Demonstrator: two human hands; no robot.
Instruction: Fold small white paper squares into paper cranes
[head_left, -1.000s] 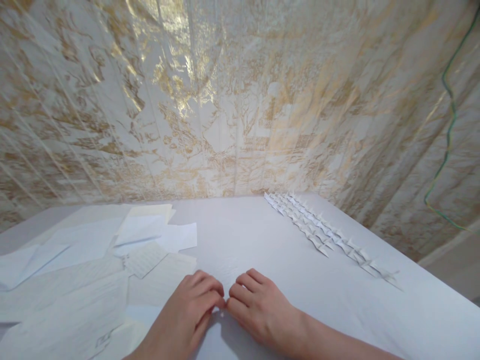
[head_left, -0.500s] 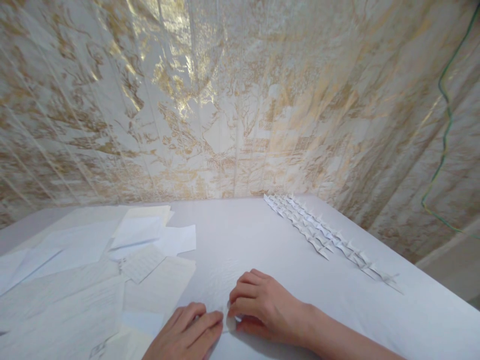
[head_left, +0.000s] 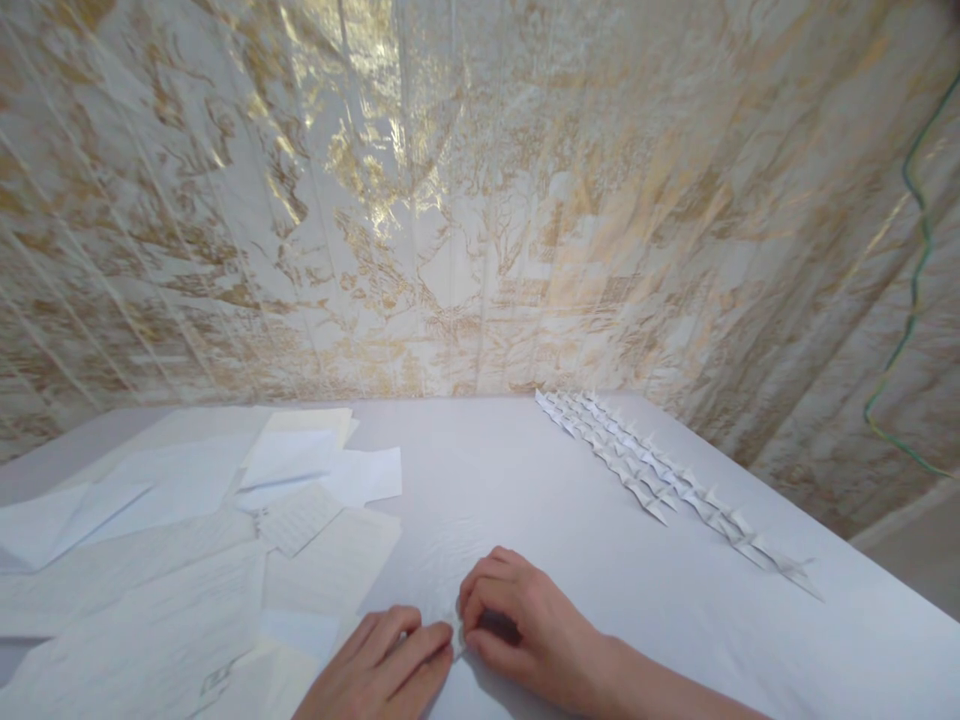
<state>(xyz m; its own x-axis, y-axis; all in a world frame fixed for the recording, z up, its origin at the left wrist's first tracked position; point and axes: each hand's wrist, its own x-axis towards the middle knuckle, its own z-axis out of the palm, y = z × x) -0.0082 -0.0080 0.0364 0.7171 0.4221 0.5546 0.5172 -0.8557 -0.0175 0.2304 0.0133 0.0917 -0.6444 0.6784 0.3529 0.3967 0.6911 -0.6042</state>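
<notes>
A small folded piece of white paper (head_left: 458, 642) lies on the white table between my hands, mostly covered by fingers. My left hand (head_left: 386, 660) rests low on the table, bent fingers pressed together, its fingertips on the paper's left side. From the right, my right hand (head_left: 529, 625) grips the other side, its thumb and curled fingers closed against it. Only a pale sliver shows between the fingertips, so the shape of the fold cannot be made out.
Loose sheets of paper (head_left: 172, 600), some written on, overlap across the table's left side. Rows of small folded paper figures (head_left: 637, 460) with pointed tips run along the right edge. Behind the table hangs a gold-patterned curtain (head_left: 450, 200). A green cord (head_left: 916, 260) dangles at the far right.
The raised, rounded flap of paper at my right fingertips is now pressed down, and my right thumb has closed in. My left hand stays almost in place. The whole view has shifted slightly.
</notes>
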